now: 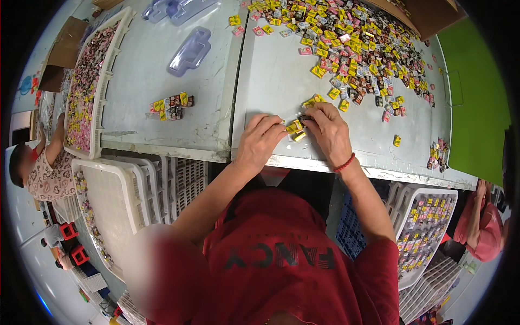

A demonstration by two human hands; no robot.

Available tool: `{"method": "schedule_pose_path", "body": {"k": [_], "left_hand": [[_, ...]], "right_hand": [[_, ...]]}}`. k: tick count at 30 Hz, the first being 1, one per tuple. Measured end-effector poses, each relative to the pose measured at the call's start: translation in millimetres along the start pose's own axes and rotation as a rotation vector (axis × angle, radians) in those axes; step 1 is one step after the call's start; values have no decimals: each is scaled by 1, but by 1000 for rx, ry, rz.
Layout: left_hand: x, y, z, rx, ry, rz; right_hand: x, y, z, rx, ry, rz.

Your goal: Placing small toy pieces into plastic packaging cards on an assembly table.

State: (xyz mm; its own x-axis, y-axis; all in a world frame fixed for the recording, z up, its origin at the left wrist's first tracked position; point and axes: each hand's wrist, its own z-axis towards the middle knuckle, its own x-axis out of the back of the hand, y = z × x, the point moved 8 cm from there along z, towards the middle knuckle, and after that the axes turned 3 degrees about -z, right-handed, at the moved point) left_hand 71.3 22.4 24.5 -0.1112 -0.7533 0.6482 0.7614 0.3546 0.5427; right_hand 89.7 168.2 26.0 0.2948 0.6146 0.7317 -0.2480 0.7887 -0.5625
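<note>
Near the table's front edge, my left hand (262, 142) pinches the left end of a small yellow wrapped piece (294, 127). Opposite it, my right hand (328, 134), with a red bracelet at the wrist, has its fingers closed on a small dark wrapped piece (306, 118) beside the yellow one. My fingertips partly cover the cluster between them. Another yellow piece (313, 101) shows just past my right fingers. Beyond my hands spreads a big loose pile of small yellow, pink, brown and white pieces (352, 49). On the left table lies a neat block of such pieces (171, 106).
Clear plastic trays (190, 51) lie on the left table. A white crate (103, 81) full of pieces stands at far left, with a person (49, 168) beside it. Stacked crates (122, 189) stand below left; a crate of filled trays (425, 227) and another person (482, 222) are at right.
</note>
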Motion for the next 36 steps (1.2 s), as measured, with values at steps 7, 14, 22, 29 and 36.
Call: {"method": "schedule_pose_path", "body": {"k": [7, 14, 22, 29, 36], "left_hand": [[4, -20, -7, 137, 115, -19], [6, -20, -6, 181, 71, -86], [12, -27, -14, 174, 77, -125], [26, -17, -4, 80, 127, 27], [-15, -6, 11, -54, -105, -53]], "right_hand": [[-4, 1, -8, -142, 213, -67], [1, -12, -14, -93, 303, -291], [1, -11, -19, -117, 264, -288], [8, -18, -22, -94, 236, -251], [-1, -36, -27, -50, 140, -249]]}}
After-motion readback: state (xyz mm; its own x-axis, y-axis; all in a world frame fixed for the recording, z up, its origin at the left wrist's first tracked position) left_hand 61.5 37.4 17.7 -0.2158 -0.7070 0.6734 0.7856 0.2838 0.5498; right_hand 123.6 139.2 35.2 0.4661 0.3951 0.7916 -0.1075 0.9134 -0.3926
